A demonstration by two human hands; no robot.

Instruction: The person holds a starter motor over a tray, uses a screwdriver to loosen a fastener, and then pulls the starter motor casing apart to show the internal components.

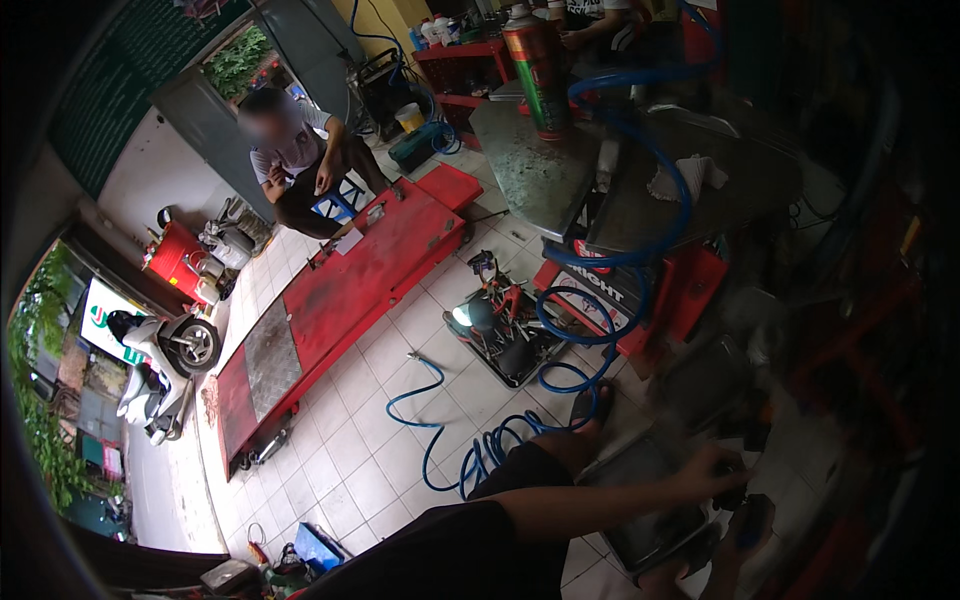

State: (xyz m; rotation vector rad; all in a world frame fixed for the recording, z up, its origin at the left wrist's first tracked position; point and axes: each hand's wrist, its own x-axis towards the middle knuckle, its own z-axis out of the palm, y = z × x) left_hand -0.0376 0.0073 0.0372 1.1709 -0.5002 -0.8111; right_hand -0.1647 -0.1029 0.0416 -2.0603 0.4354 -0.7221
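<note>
My left arm reaches across the lower right. My left hand [708, 476] is closed, its fingers curled around a small dark part that shadow keeps me from naming. Just below it, my right hand [728, 562] is up against a dark, rounded thing [752, 520] with a bluish tint; most of its fingers are hidden. Both hands are close together beside a shallow black tray [625, 495] on the tiles. A second dark tray or panel [705, 380] lies farther off in the shade.
A coiled blue air hose [490, 455] lies by my sandalled foot [592, 405]. Beyond are a toolbox [515, 355] of tools with a bright lamp, a red lift platform [350, 275], a seated person [290, 150], a metal-topped stand [530, 165] with a spray can [537, 75], and a parked scooter [165, 360].
</note>
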